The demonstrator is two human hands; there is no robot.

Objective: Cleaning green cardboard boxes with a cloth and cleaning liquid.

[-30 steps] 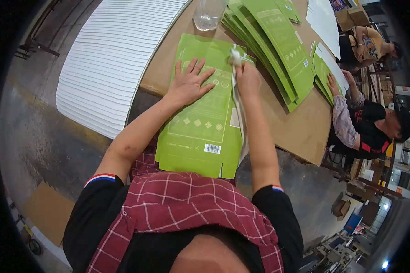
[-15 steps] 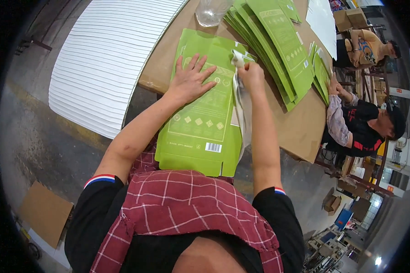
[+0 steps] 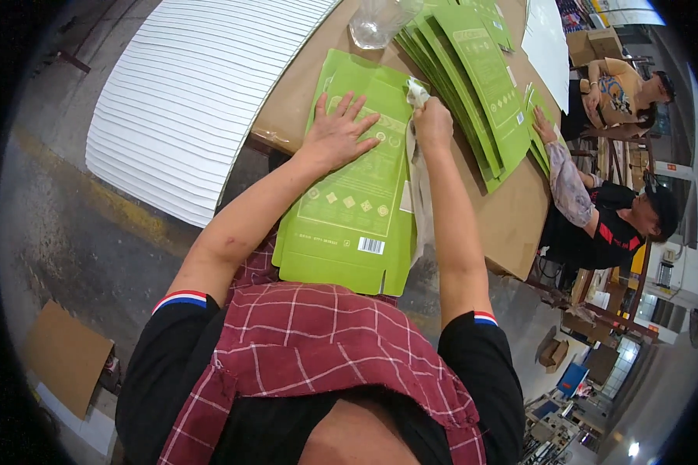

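Observation:
A flat green printed carton sheet point(image 3: 341, 226) lies in front of me, its lower end past the table edge and close to my apron. My left hand point(image 3: 338, 138) rests on it with the palm down and fingers spread. Along the sheet's right edge, my right hand point(image 3: 432, 125) grips a whitish cloth point(image 3: 420, 205). One bunched end of the cloth sticks out above the fist, and the rest trails down toward me. The fingertips of my right hand are partly hidden.
A clear plastic container point(image 3: 373, 27) stands beyond the sheet. Fanned green cartons point(image 3: 477, 85) lie to the right on the brown cardboard-covered table point(image 3: 504, 221). White ridged sheets point(image 3: 186, 101) are stacked at left. Across the table, a co-worker point(image 3: 589, 217) reaches toward more green cartons.
My view has shifted slightly, so the table appears a little to the right. My left hand stays flat on the sheet; my right still grips the cloth. The co-worker's arm has moved.

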